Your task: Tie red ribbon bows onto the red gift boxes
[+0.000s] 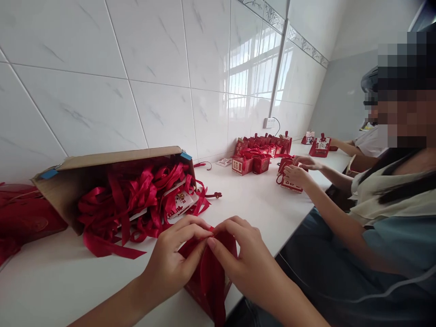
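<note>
Head view: a red box (199,295) is pinched at its top by the left grip (173,252) and right grip (247,252), at the desk (238,197) edge; nearby, red ribbons (124,193) are heaped in a carton (119,157).

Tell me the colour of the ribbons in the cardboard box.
The ribbons are deep red, clearest in the head view.

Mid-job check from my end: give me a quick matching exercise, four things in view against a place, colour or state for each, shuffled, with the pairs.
1. cardboard box
2. wall socket
3. red ribbons
4. left hand

A. pinching the top of a red box
B. brown, blue at two corners
C. spilling onto the table
D. white, on the tiled wall

Pairs: 1-B, 2-D, 3-C, 4-A
</note>
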`<state>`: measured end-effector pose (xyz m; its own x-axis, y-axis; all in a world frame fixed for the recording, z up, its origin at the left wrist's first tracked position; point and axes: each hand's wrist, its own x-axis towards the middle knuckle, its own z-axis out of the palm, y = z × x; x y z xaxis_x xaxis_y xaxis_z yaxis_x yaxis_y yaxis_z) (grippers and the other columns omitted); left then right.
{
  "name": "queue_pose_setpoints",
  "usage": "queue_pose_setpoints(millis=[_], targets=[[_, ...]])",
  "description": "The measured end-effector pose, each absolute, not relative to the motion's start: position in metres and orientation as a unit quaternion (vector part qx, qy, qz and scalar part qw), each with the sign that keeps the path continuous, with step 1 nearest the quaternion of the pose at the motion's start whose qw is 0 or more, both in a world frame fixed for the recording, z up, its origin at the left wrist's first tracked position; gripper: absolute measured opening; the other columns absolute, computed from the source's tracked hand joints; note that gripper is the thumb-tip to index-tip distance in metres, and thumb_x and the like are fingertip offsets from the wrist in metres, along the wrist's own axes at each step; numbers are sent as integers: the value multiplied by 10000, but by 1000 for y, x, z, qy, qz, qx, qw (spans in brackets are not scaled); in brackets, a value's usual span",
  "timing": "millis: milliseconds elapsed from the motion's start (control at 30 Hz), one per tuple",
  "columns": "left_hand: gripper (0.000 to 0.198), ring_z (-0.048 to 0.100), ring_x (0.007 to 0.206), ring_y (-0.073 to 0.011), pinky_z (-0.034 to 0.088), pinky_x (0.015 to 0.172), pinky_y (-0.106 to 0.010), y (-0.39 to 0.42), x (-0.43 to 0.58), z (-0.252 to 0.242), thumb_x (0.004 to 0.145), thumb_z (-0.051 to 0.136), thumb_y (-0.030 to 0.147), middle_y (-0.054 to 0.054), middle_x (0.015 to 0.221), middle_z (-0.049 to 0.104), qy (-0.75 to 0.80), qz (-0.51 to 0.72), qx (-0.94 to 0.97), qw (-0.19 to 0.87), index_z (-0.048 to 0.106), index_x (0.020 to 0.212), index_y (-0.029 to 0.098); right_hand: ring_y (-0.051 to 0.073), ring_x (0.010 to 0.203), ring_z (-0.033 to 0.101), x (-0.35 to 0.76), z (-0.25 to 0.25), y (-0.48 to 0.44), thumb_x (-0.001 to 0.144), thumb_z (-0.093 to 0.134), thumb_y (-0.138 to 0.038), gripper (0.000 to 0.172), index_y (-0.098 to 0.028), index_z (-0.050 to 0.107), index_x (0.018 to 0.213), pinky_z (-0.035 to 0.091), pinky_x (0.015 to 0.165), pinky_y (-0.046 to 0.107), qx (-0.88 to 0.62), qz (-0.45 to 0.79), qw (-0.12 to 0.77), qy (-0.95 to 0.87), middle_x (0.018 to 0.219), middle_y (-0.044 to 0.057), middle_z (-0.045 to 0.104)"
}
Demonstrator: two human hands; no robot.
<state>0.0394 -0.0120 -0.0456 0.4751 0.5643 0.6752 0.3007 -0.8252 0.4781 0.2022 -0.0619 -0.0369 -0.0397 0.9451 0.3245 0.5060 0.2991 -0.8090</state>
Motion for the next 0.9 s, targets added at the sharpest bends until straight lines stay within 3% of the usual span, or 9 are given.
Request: queue_pose_setpoints(millis=[200,333,567,733,900], targets=[[97,605,863,-139,543,666,-202,-11,39,-39,845,534,172,-25,922,594,329,460,793,226,609,795,210,166,752,536,201,-43,-64,836,564,-251,76,-209,624,815,370,729,319,-519,262,446,-681,778,16,629],[76,597,818,-120,525,647,-174,-18,38,-30,842,544,195,-11,900,592,349,460,776,255,598,793,216,141,706,535,199,-41,-66,852,541,-264,143,-194,616,752,394,657,264,-501,293,481,-657,733,13,613],[132,574,913,-123,474,808,-201,-32,34,-23,844,534,165,16,959,601,312,435,827,175,591,901,269,119,657,534,199,-28,-76,824,575,-306,133,-191,603,764,426,613,231,-473,373,528,-599,732,-5,626],[164,581,851,-147,484,766,-234,-25,34,-21,831,567,280,7,1004,622,392,339,843,144,574,995,266,141,695,574,207,-23,-85,820,596,-369,171,-198,602,811,474,627,244,-432,386,603,-548,783,20,632],[179,582,927,-179,490,791,-268,-20,30,-22,835,538,363,-3,1014,630,433,243,852,164,582,974,259,143,723,627,221,-13,-95,799,653,-288,70,-231,635,835,511,637,225,-383,358,683,-508,791,9,673]])
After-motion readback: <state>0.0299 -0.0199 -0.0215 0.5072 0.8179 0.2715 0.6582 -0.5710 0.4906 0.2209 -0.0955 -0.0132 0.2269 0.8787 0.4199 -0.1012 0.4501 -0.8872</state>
